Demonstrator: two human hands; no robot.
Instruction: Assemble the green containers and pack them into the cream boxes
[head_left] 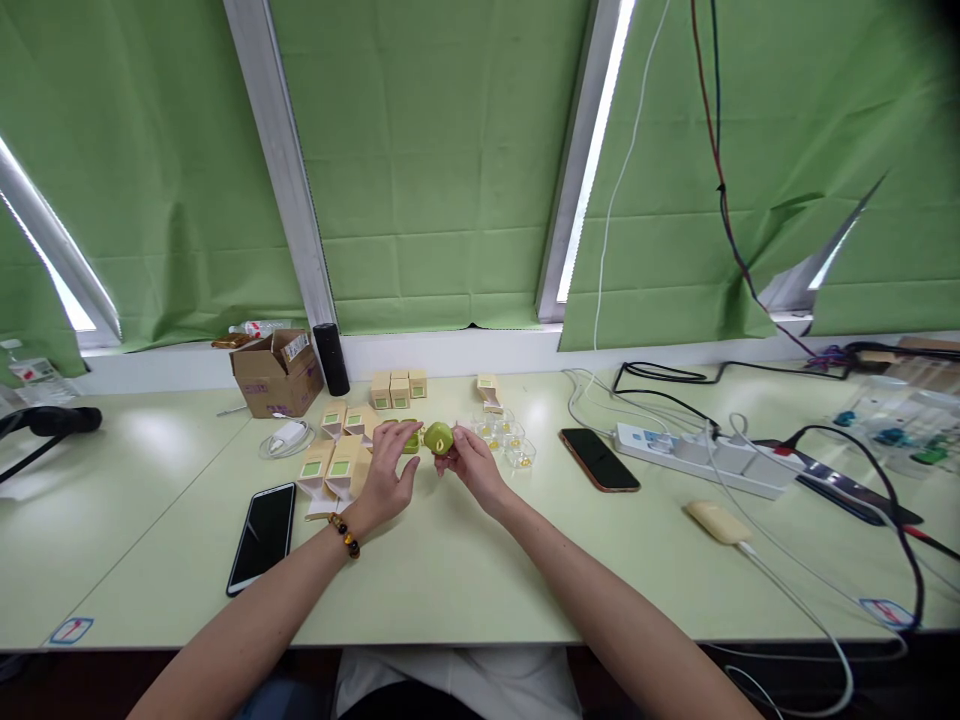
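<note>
My right hand (474,466) grips a round green object (439,438) with a small pale ring mark on its face; its exact kind I cannot tell. To its left my left hand (388,474) hovers with thumb and fingers apart, its fingertips beside another green piece (411,441), partly hidden by the fingers. Whether they touch it is unclear. Beyond my right hand stand several small clear cups (520,453) with yellow bits inside. Small cream boxes with green labels, such as a larger box (347,468), sit close to my left hand, some with flaps open.
A phone (262,537) lies left of my left forearm, another phone (599,460) on the right beside a white power strip (709,460). Loose cables run across the right side. A cardboard box (277,375) and a black cylinder (331,359) stand at the back left.
</note>
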